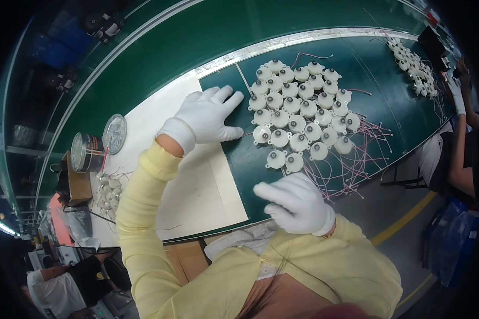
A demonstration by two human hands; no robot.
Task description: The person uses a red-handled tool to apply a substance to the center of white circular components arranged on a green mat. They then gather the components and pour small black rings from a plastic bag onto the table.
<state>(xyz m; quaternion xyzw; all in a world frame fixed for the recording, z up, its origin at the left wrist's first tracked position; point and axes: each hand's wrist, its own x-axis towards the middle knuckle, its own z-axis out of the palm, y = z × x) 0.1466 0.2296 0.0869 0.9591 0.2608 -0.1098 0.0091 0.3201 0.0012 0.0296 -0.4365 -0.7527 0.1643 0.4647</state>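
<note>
Your yellow top nearest cam; green tbl ahead, cream sheet on its L part, grey floor beyond front edge w/ yellow line. White round motors clustered mid-tbl, black hubs up, axes approx upright, wires trailing R. Your L hand spread wide beside cluster, nothing seen in grip; R hand half-curled near cluster, can't tell if holding anything

A pale yellow, long-sleeved fabric cardigan covers the torso. The cardigan's left sleeve is softly wrinkled. Beyond the cardigan's sleeve ends are a plain white fabric left glove and a matching right glove. White cloth shows at the cardigan's neckline.
</note>
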